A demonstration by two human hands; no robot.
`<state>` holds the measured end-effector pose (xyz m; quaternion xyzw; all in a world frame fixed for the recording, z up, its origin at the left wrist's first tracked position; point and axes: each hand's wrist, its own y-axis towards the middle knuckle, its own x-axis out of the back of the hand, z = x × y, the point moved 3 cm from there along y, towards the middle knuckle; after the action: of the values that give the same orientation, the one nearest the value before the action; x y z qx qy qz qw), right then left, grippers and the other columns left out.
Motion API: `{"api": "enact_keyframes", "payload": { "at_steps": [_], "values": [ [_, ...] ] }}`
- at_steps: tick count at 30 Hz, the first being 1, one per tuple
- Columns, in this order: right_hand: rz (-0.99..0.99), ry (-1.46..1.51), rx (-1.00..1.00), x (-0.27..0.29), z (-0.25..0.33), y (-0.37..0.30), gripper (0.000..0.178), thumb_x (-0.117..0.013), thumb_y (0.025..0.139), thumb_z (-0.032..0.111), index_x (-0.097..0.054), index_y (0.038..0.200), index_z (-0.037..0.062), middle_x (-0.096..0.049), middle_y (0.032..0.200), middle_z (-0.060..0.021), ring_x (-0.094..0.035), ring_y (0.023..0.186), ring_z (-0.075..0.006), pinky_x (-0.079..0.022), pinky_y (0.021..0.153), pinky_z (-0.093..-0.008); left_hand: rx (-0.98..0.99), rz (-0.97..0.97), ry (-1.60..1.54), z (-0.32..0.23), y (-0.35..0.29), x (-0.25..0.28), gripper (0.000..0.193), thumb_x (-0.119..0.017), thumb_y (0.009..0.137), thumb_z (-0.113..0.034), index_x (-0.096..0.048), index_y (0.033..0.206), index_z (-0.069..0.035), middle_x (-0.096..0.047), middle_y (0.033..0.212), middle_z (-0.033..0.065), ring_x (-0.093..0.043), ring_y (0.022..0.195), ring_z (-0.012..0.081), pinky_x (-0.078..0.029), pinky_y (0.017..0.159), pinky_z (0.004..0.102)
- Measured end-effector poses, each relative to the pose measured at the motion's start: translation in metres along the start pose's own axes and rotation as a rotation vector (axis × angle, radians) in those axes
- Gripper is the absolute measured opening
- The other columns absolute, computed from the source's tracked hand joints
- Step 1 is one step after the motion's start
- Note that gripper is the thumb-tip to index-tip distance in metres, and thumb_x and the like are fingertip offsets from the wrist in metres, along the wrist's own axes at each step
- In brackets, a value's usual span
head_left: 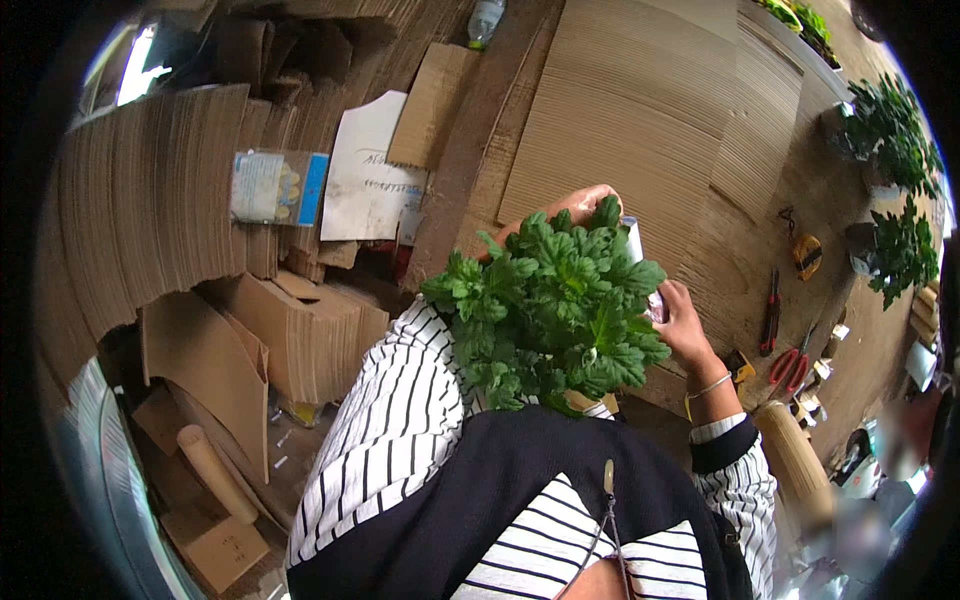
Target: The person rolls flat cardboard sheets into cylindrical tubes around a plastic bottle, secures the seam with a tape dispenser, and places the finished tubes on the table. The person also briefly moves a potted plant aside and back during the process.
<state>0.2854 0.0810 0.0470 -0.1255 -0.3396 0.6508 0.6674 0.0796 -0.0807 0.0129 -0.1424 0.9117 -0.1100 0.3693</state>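
A bushy green leafy plant stands close in front of my chest, its foliage covering whatever lies beneath it. My left hand curves round the plant's far side, closed, with its fingertips and what they grip hidden behind the leaves. On the right side of the plant, my right hand pinches a shiny, pinkish wrapping at the edge of the leaves. Between the two hands a white strip sticks out past the foliage.
Flat cardboard covers the worktop beyond the plant. To the right lie a yellow tape measure, a red-handled tool and red-handled scissors. More leafy plants stand far right. Stacked cardboard fills the left.
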Motion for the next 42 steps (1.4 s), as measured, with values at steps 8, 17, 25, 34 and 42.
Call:
{"api": "enact_keyframes", "payload": {
  "at_steps": [8, 17, 25, 34, 42],
  "values": [
    [0.076, -0.050, 0.012, -0.002, 0.028, 0.009, 0.081, -0.078, 0.070, 0.022, -0.047, 0.143, 0.0075, -0.045, 0.131, -0.0203, -0.049, 0.125, -0.0321, -0.041, 0.107, -0.0371, -0.045, 0.105, -0.254, -0.002, -0.009, 0.016, 0.034, -0.074, 0.088, -0.027, -0.064, 0.109, -0.003, -0.064, 0.107, 0.0068, -0.063, 0.096, 0.0155, -0.055, 0.077, 0.0286],
    [0.125, 0.437, -0.193, -0.001, 0.040, 0.026, 0.075, -0.067, 0.075, 0.003, -0.041, 0.145, -0.0005, -0.056, 0.130, -0.0163, -0.054, 0.120, -0.0274, -0.042, 0.104, -0.0350, -0.485, -0.731, -0.281, -0.032, -0.070, 0.143, 0.039, -0.062, 0.097, -0.024, -0.055, 0.128, 0.000, -0.064, 0.118, 0.0166, -0.063, 0.108, 0.0227, -0.058, 0.074, 0.0324],
    [-0.030, 0.335, -0.308, 0.067, -0.007, 0.059, 0.059, -0.073, 0.083, 0.015, -0.049, 0.135, 0.0010, -0.066, 0.103, -0.0099, -0.065, 0.083, -0.0161, -0.053, 0.069, -0.0295, -0.435, -1.338, -0.655, 0.017, -0.161, 0.225, 0.016, -0.061, 0.097, -0.028, -0.064, 0.095, -0.012, -0.066, 0.094, 0.0018, -0.062, 0.094, 0.0196, -0.048, 0.090, 0.0398],
    [-0.109, -0.106, -0.310, 0.095, 0.015, 0.106, 0.064, -0.077, 0.081, 0.042, -0.060, 0.127, 0.0008, -0.066, 0.104, -0.0041, -0.060, 0.086, -0.0130, -0.050, 0.076, -0.0291, 0.158, -0.936, -0.943, 0.169, -0.077, 0.007, 0.012, -0.056, 0.095, -0.011, -0.060, 0.107, -0.008, -0.065, 0.099, 0.0088, -0.063, 0.091, 0.0243, -0.053, 0.082, 0.0385],
    [0.092, 0.325, -0.298, 0.092, -0.006, 0.157, 0.047, -0.067, 0.090, 0.042, -0.066, 0.113, 0.0002, -0.070, 0.103, -0.0082, -0.067, 0.083, -0.0190, -0.054, 0.079, -0.0319, -0.024, -1.131, -0.939, 0.183, 0.014, -0.030, 0.013, -0.050, 0.097, -0.011, -0.054, 0.109, -0.007, -0.060, 0.101, 0.0098, -0.061, 0.094, 0.0266, -0.054, 0.081, 0.0404]
  ]
}}
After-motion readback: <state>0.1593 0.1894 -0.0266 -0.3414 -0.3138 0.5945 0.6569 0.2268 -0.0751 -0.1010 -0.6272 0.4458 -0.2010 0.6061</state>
